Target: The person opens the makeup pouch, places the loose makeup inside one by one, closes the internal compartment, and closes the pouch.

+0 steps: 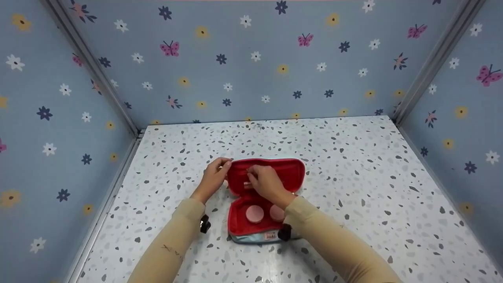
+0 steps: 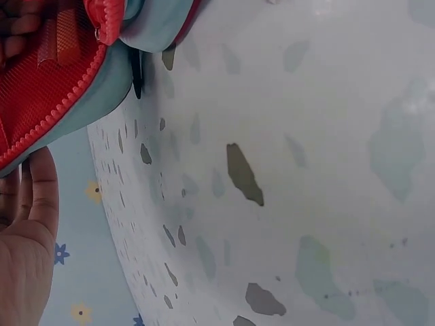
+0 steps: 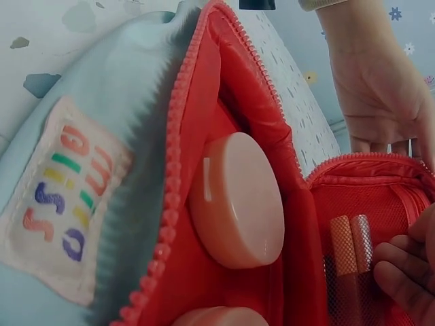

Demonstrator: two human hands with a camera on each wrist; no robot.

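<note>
A pouch (image 1: 234, 216) with a red lining and pale blue outside lies unzipped, its lid folded back. My left hand (image 1: 214, 175) grips the lid's far left corner, fingers behind it, as the left wrist view shows. My right hand (image 1: 268, 184) is over the inside of the lid, its fingers bent close to the mesh pocket (image 3: 394, 193). Whether they pinch anything is hidden. Beside those fingers, an orange tube (image 3: 343, 238) and a pinkish tube (image 3: 362, 241) stand partly behind the mesh. Two round pink jars (image 1: 254, 214) sit in the pouch's base, one partly covered by my right wrist.
The pouch rests on a white speckled tabletop (image 1: 353, 188). Blue flowered panels (image 1: 255, 59) stand behind it and at both sides, joined by grey metal corner strips (image 1: 92, 70). A patch with coloured letters (image 3: 64, 197) is on the pouch's outside.
</note>
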